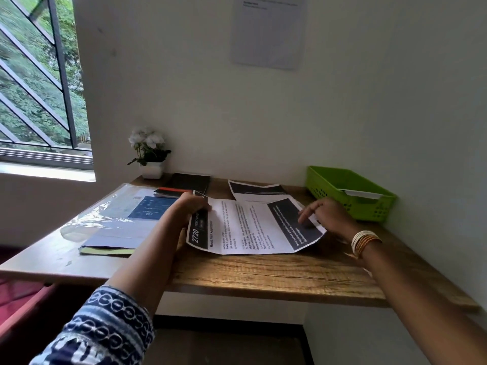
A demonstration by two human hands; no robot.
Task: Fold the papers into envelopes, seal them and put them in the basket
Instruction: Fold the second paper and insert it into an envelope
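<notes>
- Wooden desk (263, 272) fills mid-frame; a printed paper (247, 227) lies at its centre, creased and partly lifted.
- The left hand (191, 206) pinches the paper's left edge, fingers curled round it.
- The right hand (328, 214) rests straight fingers on the paper's dark right end.
- Green basket (369, 204) sits at right, against the wall; another paper (253, 189) lies behind.

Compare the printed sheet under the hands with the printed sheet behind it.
The near printed sheet has creases, gripped at its left edge by the left hand, right hand pressing its dark band. The far printed sheet lies untouched, partly covered by the near one. Both are white with dark bands.
</notes>
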